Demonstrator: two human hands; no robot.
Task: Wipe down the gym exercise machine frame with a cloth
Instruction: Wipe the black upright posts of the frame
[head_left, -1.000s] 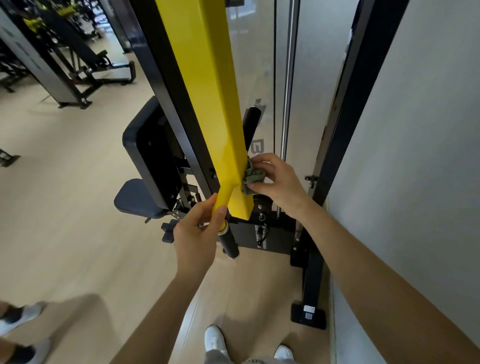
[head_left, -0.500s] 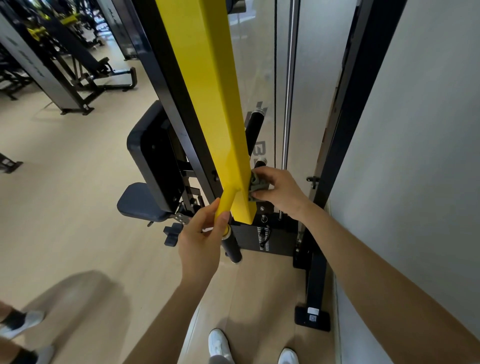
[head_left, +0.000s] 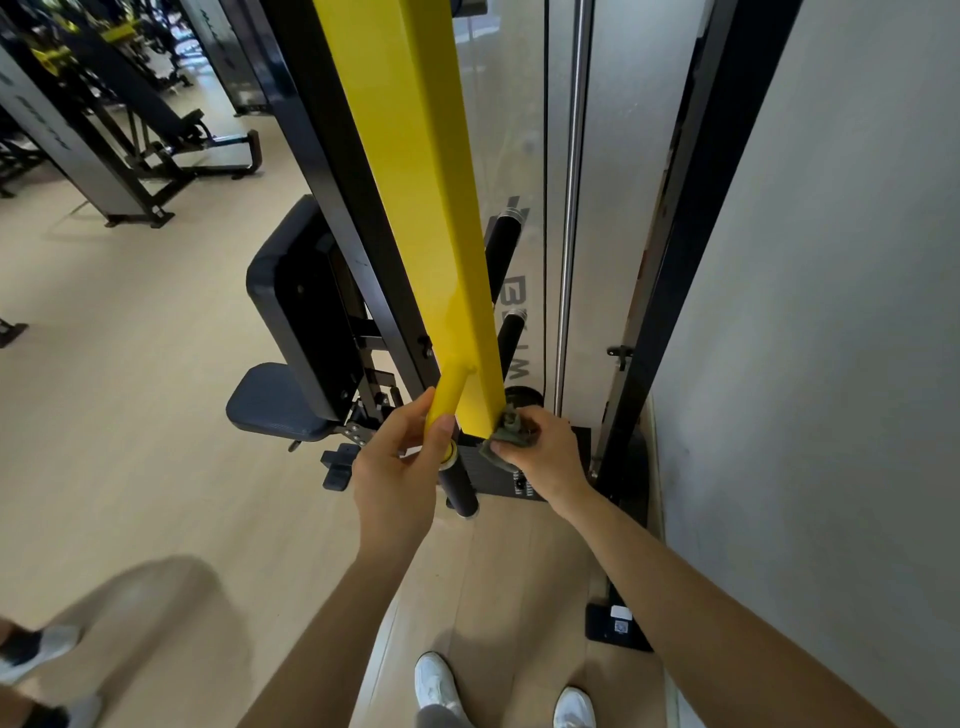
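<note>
I am watching the yellow frame beam (head_left: 415, 208) slanting down between my hands. My left hand (head_left: 397, 473) is curling its fingers round the beam's side peg (head_left: 450, 397). My right hand (head_left: 548, 457) is pinching the cloth (head_left: 505, 442) against the beam's lower end.

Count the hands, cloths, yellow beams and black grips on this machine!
hands: 2, left hand and right hand
cloth: 1
yellow beam: 1
black grips: 3
total: 7
</note>
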